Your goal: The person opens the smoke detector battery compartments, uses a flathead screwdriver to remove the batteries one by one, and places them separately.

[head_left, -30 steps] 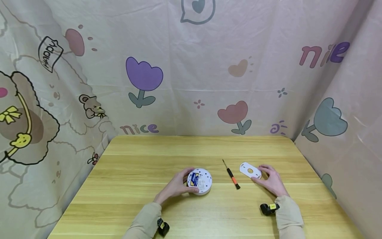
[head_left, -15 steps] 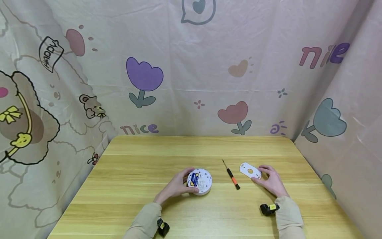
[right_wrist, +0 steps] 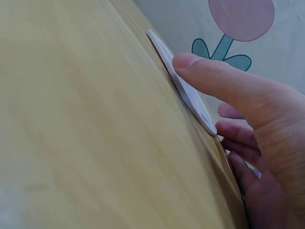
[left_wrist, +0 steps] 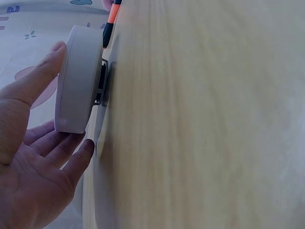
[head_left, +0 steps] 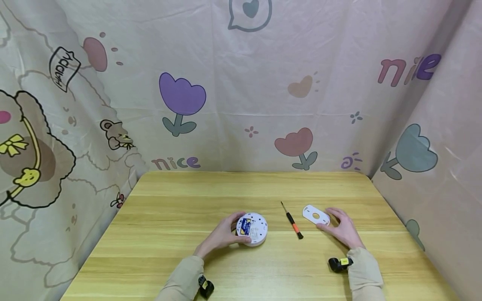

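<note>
My left hand (head_left: 222, 232) grips a round white smoke detector (head_left: 258, 230) by its side, thumb at the near edge and fingers round the far left. Its back faces up, with a blue and yellow battery (head_left: 246, 226) showing. In the left wrist view the detector (left_wrist: 78, 81) stands just off the wood, a small part jutting from its underside. On the right, a flat white mounting plate (head_left: 309, 214) with a round central hole lies on the table. My right hand (head_left: 343, 229) holds its right end between thumb and fingers; in the right wrist view the thumb overlaps the plate (right_wrist: 183, 90).
Between the two hands lies a screwdriver (head_left: 293, 222) with a black and orange handle, its tip pointing away. The wooden table (head_left: 180, 200) ends at a printed cloth (head_left: 241, 125) behind and at both sides. Each wrist carries a small black camera (head_left: 339, 264).
</note>
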Demonstrator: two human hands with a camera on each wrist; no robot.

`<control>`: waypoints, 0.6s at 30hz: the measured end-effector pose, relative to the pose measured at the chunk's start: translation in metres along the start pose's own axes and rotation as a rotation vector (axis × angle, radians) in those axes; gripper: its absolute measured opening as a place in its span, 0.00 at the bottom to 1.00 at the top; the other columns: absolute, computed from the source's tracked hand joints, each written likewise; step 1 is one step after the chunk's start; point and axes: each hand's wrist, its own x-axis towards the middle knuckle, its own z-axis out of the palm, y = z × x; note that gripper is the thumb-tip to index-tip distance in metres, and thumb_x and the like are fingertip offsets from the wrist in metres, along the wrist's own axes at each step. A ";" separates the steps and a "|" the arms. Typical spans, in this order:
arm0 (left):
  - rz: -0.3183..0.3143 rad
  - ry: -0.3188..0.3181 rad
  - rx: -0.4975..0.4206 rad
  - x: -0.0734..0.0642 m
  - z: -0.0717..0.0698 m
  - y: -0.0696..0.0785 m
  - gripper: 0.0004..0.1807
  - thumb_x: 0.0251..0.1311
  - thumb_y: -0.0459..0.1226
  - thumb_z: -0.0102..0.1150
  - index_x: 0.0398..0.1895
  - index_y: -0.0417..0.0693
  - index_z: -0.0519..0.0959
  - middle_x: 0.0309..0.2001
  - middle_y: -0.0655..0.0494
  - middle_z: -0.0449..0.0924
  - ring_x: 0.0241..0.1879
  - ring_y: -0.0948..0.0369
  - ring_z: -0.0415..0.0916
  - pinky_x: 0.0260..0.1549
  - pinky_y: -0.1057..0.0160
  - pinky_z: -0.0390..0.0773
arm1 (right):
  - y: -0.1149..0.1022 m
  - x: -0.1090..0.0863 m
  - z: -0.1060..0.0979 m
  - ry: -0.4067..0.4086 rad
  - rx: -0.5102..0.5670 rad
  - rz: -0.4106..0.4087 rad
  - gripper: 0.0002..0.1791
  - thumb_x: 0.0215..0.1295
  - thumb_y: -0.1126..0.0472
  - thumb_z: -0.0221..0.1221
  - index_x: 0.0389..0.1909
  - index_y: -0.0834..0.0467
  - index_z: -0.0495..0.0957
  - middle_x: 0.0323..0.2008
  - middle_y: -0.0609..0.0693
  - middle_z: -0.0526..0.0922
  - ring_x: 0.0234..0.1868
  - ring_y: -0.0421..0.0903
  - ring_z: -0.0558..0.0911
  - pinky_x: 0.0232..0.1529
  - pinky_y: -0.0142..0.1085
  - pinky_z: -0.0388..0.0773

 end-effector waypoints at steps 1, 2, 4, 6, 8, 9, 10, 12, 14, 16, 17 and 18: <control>0.002 -0.002 -0.005 -0.002 -0.001 0.004 0.47 0.40 0.43 0.69 0.64 0.38 0.56 0.64 0.42 0.60 0.62 0.46 0.61 0.61 0.50 0.63 | 0.000 0.000 0.000 0.001 0.002 0.005 0.43 0.41 0.41 0.66 0.57 0.60 0.68 0.59 0.61 0.66 0.60 0.62 0.63 0.56 0.61 0.59; 0.002 -0.005 -0.014 -0.003 -0.002 0.009 0.47 0.41 0.42 0.69 0.64 0.38 0.56 0.63 0.40 0.59 0.62 0.46 0.60 0.61 0.49 0.62 | 0.000 0.000 0.000 0.000 0.005 0.008 0.43 0.41 0.41 0.66 0.58 0.59 0.67 0.60 0.62 0.65 0.60 0.63 0.62 0.56 0.61 0.59; 0.002 -0.015 -0.025 -0.006 -0.004 0.018 0.46 0.41 0.40 0.69 0.64 0.36 0.55 0.63 0.38 0.59 0.62 0.44 0.60 0.61 0.48 0.62 | 0.000 -0.001 0.000 -0.002 0.011 0.008 0.43 0.41 0.41 0.66 0.58 0.59 0.66 0.61 0.62 0.64 0.61 0.63 0.62 0.57 0.62 0.58; 0.001 -0.026 -0.024 -0.008 -0.006 0.023 0.46 0.42 0.40 0.68 0.63 0.36 0.56 0.63 0.38 0.59 0.62 0.44 0.60 0.61 0.48 0.62 | 0.000 -0.001 0.000 0.003 0.029 0.007 0.43 0.41 0.42 0.66 0.59 0.58 0.66 0.61 0.62 0.64 0.61 0.63 0.61 0.57 0.61 0.58; 0.001 -0.033 -0.026 -0.008 -0.006 0.026 0.45 0.42 0.40 0.68 0.63 0.36 0.55 0.63 0.38 0.59 0.62 0.44 0.60 0.61 0.49 0.62 | 0.000 -0.001 0.001 0.012 0.052 0.000 0.43 0.42 0.43 0.67 0.59 0.58 0.66 0.61 0.62 0.64 0.61 0.63 0.61 0.58 0.61 0.57; 0.003 -0.034 -0.028 -0.008 -0.006 0.025 0.45 0.43 0.40 0.68 0.63 0.35 0.55 0.63 0.38 0.59 0.62 0.44 0.60 0.61 0.49 0.62 | 0.000 -0.002 0.001 0.017 0.062 -0.003 0.42 0.42 0.44 0.67 0.59 0.58 0.66 0.61 0.62 0.64 0.61 0.62 0.62 0.58 0.61 0.57; 0.005 -0.034 -0.030 -0.008 -0.006 0.024 0.45 0.43 0.40 0.68 0.63 0.35 0.55 0.63 0.38 0.59 0.62 0.44 0.60 0.61 0.49 0.62 | 0.000 -0.002 0.001 0.025 0.074 -0.007 0.42 0.43 0.45 0.67 0.59 0.59 0.66 0.61 0.62 0.64 0.61 0.62 0.62 0.58 0.61 0.57; 0.010 -0.029 -0.038 -0.006 -0.005 0.018 0.46 0.42 0.40 0.68 0.63 0.35 0.55 0.63 0.38 0.59 0.62 0.44 0.60 0.61 0.49 0.62 | 0.000 -0.001 0.002 0.043 0.095 -0.009 0.40 0.44 0.46 0.67 0.58 0.59 0.66 0.60 0.62 0.65 0.60 0.62 0.62 0.58 0.61 0.57; 0.013 -0.021 -0.040 -0.003 -0.003 0.010 0.46 0.42 0.40 0.68 0.64 0.37 0.55 0.63 0.40 0.59 0.62 0.45 0.60 0.61 0.50 0.62 | 0.000 -0.001 0.002 0.054 0.107 -0.013 0.39 0.45 0.47 0.66 0.58 0.60 0.67 0.59 0.62 0.66 0.60 0.62 0.63 0.58 0.60 0.57; 0.010 -0.014 -0.032 -0.001 -0.001 0.002 0.46 0.41 0.42 0.69 0.64 0.39 0.56 0.63 0.43 0.60 0.62 0.47 0.61 0.62 0.51 0.63 | 0.000 -0.001 0.003 0.068 0.119 -0.012 0.38 0.46 0.47 0.66 0.57 0.59 0.67 0.59 0.62 0.66 0.60 0.62 0.63 0.58 0.59 0.58; 0.010 -0.010 -0.027 0.000 0.000 -0.002 0.46 0.41 0.43 0.69 0.64 0.40 0.56 0.63 0.44 0.60 0.62 0.48 0.61 0.62 0.52 0.63 | -0.001 -0.001 0.003 0.071 0.123 -0.012 0.37 0.46 0.47 0.65 0.57 0.60 0.67 0.59 0.62 0.66 0.60 0.62 0.63 0.58 0.59 0.58; 0.010 -0.008 -0.024 0.001 0.000 -0.006 0.47 0.40 0.44 0.69 0.64 0.41 0.56 0.63 0.45 0.61 0.62 0.49 0.61 0.61 0.52 0.63 | -0.001 -0.001 0.003 0.072 0.128 -0.015 0.37 0.47 0.47 0.65 0.57 0.60 0.67 0.59 0.62 0.66 0.60 0.62 0.63 0.58 0.59 0.58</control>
